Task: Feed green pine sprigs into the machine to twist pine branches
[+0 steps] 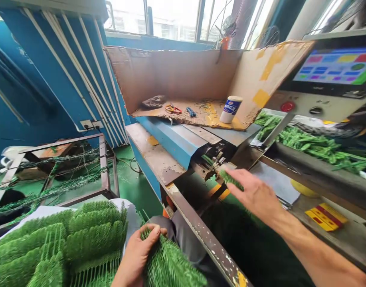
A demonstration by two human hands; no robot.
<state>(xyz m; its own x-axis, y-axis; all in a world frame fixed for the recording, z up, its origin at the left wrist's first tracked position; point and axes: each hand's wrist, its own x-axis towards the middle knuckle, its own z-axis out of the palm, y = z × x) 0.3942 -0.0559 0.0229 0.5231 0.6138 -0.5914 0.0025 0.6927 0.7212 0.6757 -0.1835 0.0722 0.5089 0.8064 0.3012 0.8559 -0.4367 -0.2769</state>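
Observation:
My left hand (137, 251) grips a strip of green artificial pine foliage (171, 263) low in front of me. A larger stack of the same wired green strips (66, 243) lies on a white sheet at the lower left. My right hand (254, 195) reaches forward over the machine and pinches a short green foliage piece (232, 180). The tip of that piece sits close to the small metal feed mechanism (212, 163) of a blue-covered machine. My fingers hide part of the piece.
A steel machine edge (200, 235) runs between my hands. Green foliage (311, 145) lies at the right below a touchscreen panel (335, 65) with a red button (287, 106). A cardboard-lined shelf (183, 79) holds a paper cup (231, 109) and small tools. Wire garlands hang on a metal frame (63, 171).

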